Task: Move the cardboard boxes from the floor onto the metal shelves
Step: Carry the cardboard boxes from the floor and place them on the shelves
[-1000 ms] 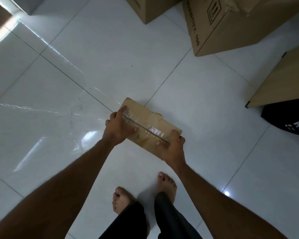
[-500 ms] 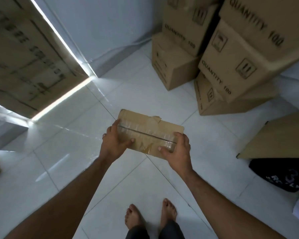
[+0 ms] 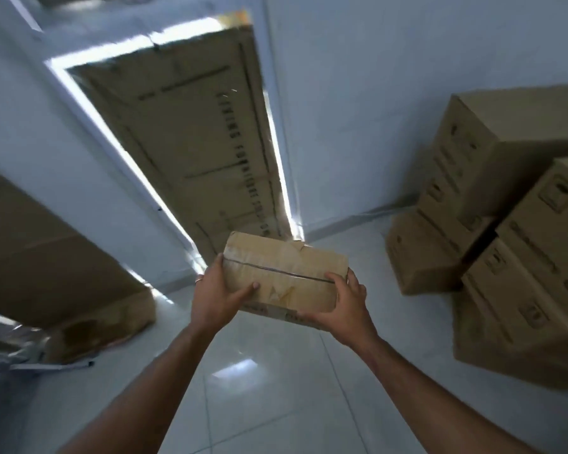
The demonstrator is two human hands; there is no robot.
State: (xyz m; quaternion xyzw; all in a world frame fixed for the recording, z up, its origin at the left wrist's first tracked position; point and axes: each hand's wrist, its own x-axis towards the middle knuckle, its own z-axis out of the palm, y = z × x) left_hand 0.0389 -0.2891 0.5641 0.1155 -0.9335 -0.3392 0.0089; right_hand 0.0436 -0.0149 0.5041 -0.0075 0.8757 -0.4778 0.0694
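Observation:
A small taped cardboard box is held in the air at the centre of the head view, well above the white tiled floor. My left hand grips its left end, thumb on top. My right hand grips its right end, fingers curled over the near edge. No metal shelf is in view.
A stack of large cardboard boxes stands on the floor at the right. A tall flat carton leans against the white wall ahead. Another large carton lies at the left, with a metal frame beside it.
The small box has been lifted from the floor to chest height with both hands on it. My view has swung up from the floor toward the wall and leaning carton.

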